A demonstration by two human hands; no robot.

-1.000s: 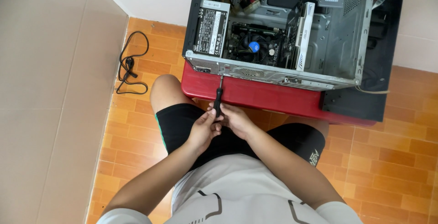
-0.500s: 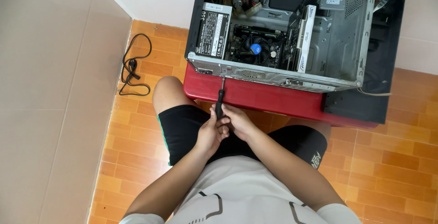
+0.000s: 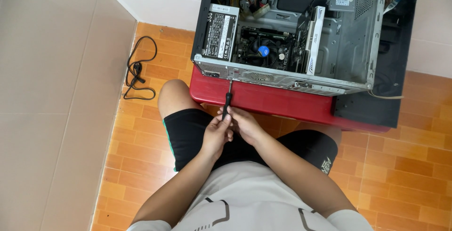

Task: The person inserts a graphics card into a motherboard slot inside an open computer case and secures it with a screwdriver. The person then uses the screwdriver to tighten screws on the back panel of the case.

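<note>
Head view: a seated person in black shorts and a pale shirt works at an opened computer, seen from above.
Screwdriver: a slim screwdriver with a black handle and thin metal shaft [image 3: 227, 103] stands nearly upright at the centre of the frame, its tip touching the lower edge of the case at 12 o'clock from the hands.
Left hand: the left hand [image 3: 216, 134] is clenched around the lower part of the black handle, thumb up along it.
Right hand: the right hand [image 3: 244, 123] sits just at 3 o'clock of the left, touching it, fingers curled against the handle's base; whether it fully grips the tool cannot be told.
Case: the open grey metal computer case [image 3: 351, 47] lies on its side at 12 to 1 o'clock, showing a power supply box with a label, a dark mainboard with a blue-centred cooler, a white-edged expansion card and bundled coloured wires.
Support: the case rests on a low red stool or table [image 3: 263, 100], just beyond the knees.
Panel: a black flat side panel [image 3: 376, 101] lies under the case at 2 o'clock.
Cable: a coiled black power cable [image 3: 137, 71] lies on the orange tiled floor [image 3: 414, 165] at 10 o'clock, well apart from the hands, near the pale tiled wall [image 3: 56, 94].
</note>
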